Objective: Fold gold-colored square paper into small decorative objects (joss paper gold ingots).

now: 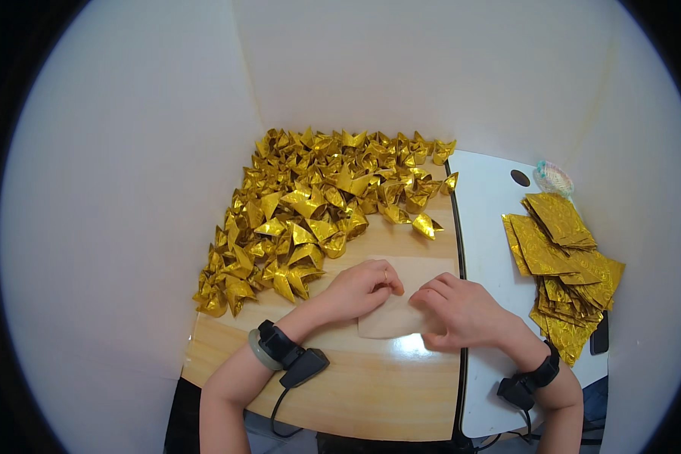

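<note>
In the head view, a pale paper sheet [386,324] lies in front of me on the wood-grain surface [340,386], under both my hands. My left hand [369,286] has its fingers curled at the sheet's upper part; my right hand [461,309] arches over its right side, thumb apart from the fingers. I cannot tell whether either one pinches it. Folded gold pieces [303,227] heap beyond; gold foil sheets [564,257] lie stacked to my right.

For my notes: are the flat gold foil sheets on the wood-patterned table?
No, the flat gold foil sheets lie on the white tabletop.
</note>
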`<control>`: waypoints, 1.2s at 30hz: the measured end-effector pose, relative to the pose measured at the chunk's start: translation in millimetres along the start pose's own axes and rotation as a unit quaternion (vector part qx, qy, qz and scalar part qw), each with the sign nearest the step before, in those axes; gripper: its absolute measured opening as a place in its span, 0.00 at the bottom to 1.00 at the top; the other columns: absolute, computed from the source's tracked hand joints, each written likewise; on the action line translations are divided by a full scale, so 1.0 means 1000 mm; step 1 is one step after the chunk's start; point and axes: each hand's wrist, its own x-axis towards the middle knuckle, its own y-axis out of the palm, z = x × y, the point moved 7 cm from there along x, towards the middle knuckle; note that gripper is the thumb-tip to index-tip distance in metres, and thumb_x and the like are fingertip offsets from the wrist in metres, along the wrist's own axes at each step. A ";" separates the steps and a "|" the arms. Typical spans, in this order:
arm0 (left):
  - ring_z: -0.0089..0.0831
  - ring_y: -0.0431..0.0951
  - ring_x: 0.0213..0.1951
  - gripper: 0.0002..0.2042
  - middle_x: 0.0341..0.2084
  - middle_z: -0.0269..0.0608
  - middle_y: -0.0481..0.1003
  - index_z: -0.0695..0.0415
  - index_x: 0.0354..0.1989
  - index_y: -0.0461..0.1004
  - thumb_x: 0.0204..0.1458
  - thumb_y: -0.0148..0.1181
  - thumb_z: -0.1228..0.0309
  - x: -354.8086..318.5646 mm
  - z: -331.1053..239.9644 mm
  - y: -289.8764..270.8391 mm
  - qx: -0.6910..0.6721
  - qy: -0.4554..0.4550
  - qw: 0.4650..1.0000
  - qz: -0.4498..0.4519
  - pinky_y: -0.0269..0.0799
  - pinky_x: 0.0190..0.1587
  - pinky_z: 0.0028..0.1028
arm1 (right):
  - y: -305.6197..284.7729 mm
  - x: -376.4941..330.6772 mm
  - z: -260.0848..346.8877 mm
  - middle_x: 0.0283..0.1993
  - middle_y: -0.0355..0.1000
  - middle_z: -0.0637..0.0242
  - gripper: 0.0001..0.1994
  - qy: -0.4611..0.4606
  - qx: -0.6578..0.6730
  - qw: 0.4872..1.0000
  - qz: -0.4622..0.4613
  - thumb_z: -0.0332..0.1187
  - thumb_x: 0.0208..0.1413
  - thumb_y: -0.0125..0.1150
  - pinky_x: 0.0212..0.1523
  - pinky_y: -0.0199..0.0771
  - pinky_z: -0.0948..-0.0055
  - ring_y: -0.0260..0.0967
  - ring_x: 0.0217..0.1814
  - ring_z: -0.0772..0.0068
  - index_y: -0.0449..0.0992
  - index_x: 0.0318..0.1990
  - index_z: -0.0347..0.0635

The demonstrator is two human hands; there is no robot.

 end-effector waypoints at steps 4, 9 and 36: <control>0.34 0.72 0.45 0.10 0.41 0.38 0.73 0.57 0.42 0.76 0.52 0.59 0.72 0.004 -0.004 0.001 -0.008 0.021 0.999 0.030 0.68 0.49 0.30 | 0.005 -0.004 -0.030 0.47 0.70 0.58 0.24 0.092 0.060 0.994 0.011 0.37 0.45 0.64 0.50 0.73 0.63 0.69 0.49 0.58 0.69 0.52 0.43; 0.38 0.72 0.48 0.32 0.47 0.43 0.70 0.56 0.61 0.62 0.45 0.67 0.68 0.000 -0.026 -0.003 0.096 0.040 0.994 0.016 0.68 0.54 0.31 | 0.001 -0.012 -0.052 0.50 0.70 0.57 0.24 0.127 0.109 0.983 -0.079 0.37 0.51 0.62 0.51 0.72 0.64 0.70 0.51 0.55 0.66 0.56 0.42; 0.41 0.68 0.51 0.25 0.50 0.46 0.64 0.54 0.53 0.70 0.43 0.65 0.76 -0.017 -0.013 -0.030 0.229 -0.021 0.951 -0.206 0.67 0.51 0.34 | -0.017 -0.013 -0.049 0.50 0.69 0.60 0.16 0.075 0.111 0.976 -0.172 0.29 0.42 0.69 0.53 0.69 0.63 0.66 0.54 0.56 0.75 0.41 0.42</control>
